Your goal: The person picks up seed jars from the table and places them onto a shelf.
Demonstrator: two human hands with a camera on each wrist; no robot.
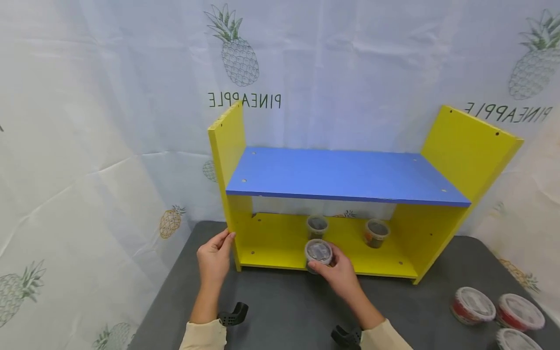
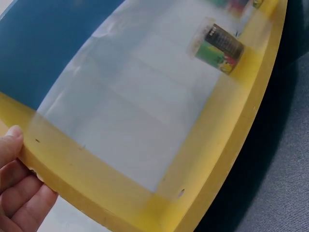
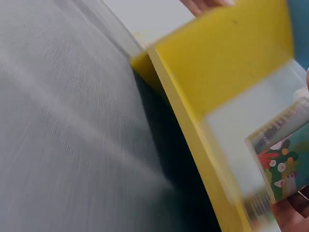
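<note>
Nearest the camera, the right hand (image 1: 339, 273) has its fingers curled round a small clear lidded cup (image 1: 319, 252), holding it right at the front edge of the yellow bottom board (image 1: 280, 243) of the shelf, roughly mid-way along. From the right wrist view the cup (image 3: 285, 154) shows a colourful printed band, reds and greens with white shapes; the picture is too blurred to read any words on it.

The left hand (image 1: 214, 257) rests against the shelf's left yellow side panel (image 1: 227, 146), fingertips on its front edge low down, steadying it; the fingers look fairly straight rather than wrapped.

Were I doing this, I'd keep that left hand braced, keep the cup level, and set it down clear of the two cups standing further back: one cup behind (image 1: 317, 226) and another cup to the right (image 1: 376, 232), both under the blue upper shelf (image 1: 345, 175).

Toward the dark table's (image 1: 280, 311) right front corner lie three wider red-banded tubs (image 1: 474, 305).

Readable writing: "PINEAPPLE", mirrored, on the backdrop cloth (image 1: 244, 100), beneath a pineapple drawing.
</note>
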